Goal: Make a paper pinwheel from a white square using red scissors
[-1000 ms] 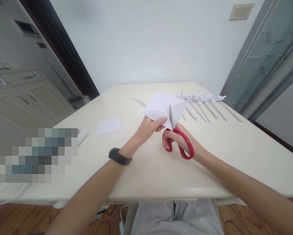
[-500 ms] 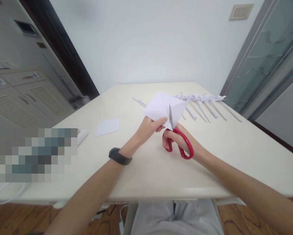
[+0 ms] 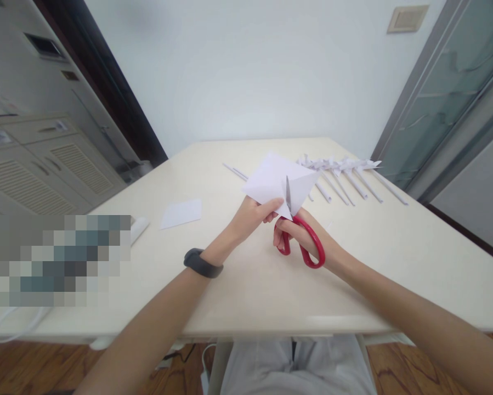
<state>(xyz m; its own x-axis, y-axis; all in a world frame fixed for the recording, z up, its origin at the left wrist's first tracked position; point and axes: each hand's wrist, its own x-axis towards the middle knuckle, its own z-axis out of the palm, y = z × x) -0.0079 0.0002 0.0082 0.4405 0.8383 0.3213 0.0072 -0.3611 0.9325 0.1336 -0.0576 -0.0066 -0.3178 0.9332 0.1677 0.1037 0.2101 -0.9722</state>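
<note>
A square sheet of white paper (image 3: 265,174) is pinched between the thumb and fingers of my left hand (image 3: 256,214), above the middle of the table. My right hand (image 3: 293,230) is wrapped round the red handles of a pair of scissors (image 3: 315,247). The scissor blades lie at the paper's near right part, with one blade showing over the sheet. Paper hides the other blade. Part of my right hand's fingers is hidden behind the handles.
Several rolled paper sticks with pointed paper shapes (image 3: 345,164) lie at the back right of the white table (image 3: 246,296). Thin paper rolls (image 3: 236,171) lie behind my left hand. Flat paper (image 3: 181,214) rests to the left, near a blurred-out object (image 3: 65,263) with a white cable.
The paper has shifted slightly to the right over the scissors, and its near corner sits a little lower. Both hands keep their grips.
</note>
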